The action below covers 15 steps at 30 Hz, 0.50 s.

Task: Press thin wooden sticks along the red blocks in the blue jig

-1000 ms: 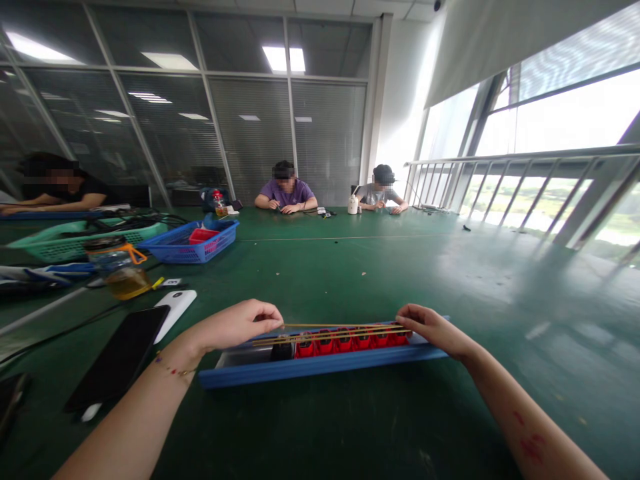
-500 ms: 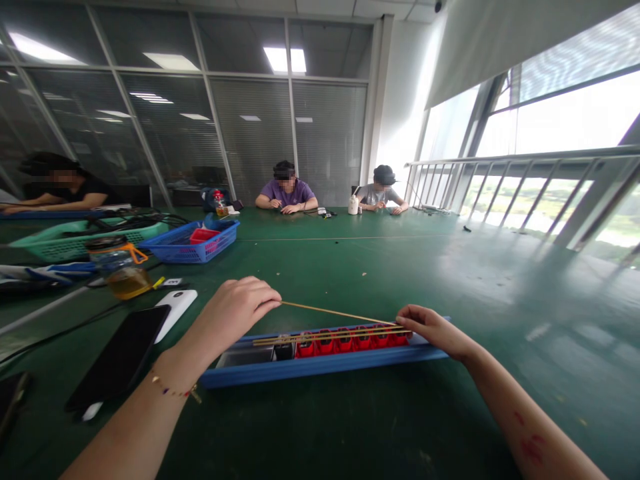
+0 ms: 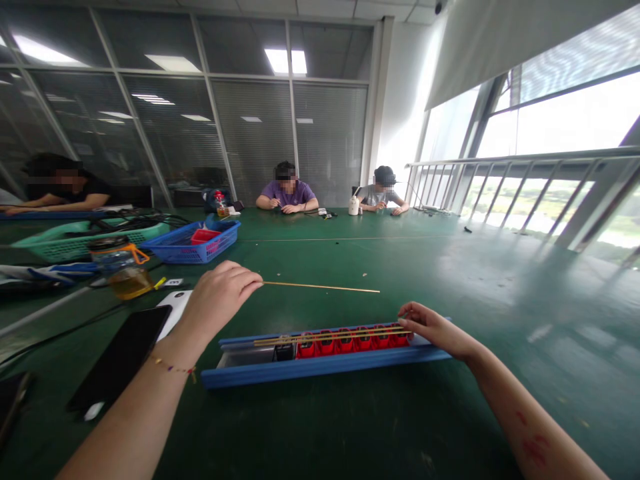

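Note:
My left hand [image 3: 225,288] is pinched on one end of a thin wooden stick [image 3: 323,287], which points right above the table. Below it lies a long blue tray [image 3: 325,369] with a row of red pieces [image 3: 345,343] with dark tops and one black piece [image 3: 285,351] at their left end. Several more thin wooden sticks [image 3: 267,342] lie lengthwise across the pieces. My right hand [image 3: 433,329] is over the tray's right end, its thumb close to the ends of those sticks. Its fingers are loosely curved and slightly apart; whether the thumb touches the sticks is unclear.
To the left are a black phone [image 3: 120,357], a white device [image 3: 175,307], a jar of amber liquid [image 3: 123,273], a blue basket [image 3: 193,250] and a green basket [image 3: 55,247]. Other people [image 3: 287,193] sit across the green table [image 3: 500,273].
My left hand has moved left and a little up with the thin stick. The stick's far end has come away from my right hand, which has barely moved.

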{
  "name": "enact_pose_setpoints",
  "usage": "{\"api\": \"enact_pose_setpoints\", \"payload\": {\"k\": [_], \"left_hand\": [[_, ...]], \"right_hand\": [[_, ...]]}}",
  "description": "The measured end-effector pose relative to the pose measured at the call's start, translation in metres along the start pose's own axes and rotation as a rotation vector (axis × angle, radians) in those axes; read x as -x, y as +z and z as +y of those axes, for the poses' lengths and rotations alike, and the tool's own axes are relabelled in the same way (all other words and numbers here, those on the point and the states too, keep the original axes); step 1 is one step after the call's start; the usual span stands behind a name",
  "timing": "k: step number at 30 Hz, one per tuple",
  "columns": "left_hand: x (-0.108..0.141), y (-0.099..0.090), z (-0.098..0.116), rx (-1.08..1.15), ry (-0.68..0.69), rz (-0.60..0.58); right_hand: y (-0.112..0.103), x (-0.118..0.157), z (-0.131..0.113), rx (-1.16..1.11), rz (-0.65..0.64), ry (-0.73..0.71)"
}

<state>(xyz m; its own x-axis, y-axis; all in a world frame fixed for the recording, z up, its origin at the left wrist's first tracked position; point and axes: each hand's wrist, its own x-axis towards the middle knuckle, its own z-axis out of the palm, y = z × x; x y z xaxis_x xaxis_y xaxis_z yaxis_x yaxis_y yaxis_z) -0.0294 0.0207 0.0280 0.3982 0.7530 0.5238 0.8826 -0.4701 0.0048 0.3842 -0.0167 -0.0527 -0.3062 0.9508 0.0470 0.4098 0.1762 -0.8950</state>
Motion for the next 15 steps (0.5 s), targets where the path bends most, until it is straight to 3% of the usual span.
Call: {"api": "enact_pose_setpoints", "payload": {"k": [9, 15], "left_hand": [[-0.009, 0.069, -0.004, 0.076, -0.029, -0.240], [-0.022, 0.098, -0.009, 0.112, -0.012, -0.392]], "right_hand": [[-0.003, 0.004, -0.009, 0.093, -0.063, 0.055], [-0.008, 0.006, -0.007, 0.146, -0.104, 0.060]]}}
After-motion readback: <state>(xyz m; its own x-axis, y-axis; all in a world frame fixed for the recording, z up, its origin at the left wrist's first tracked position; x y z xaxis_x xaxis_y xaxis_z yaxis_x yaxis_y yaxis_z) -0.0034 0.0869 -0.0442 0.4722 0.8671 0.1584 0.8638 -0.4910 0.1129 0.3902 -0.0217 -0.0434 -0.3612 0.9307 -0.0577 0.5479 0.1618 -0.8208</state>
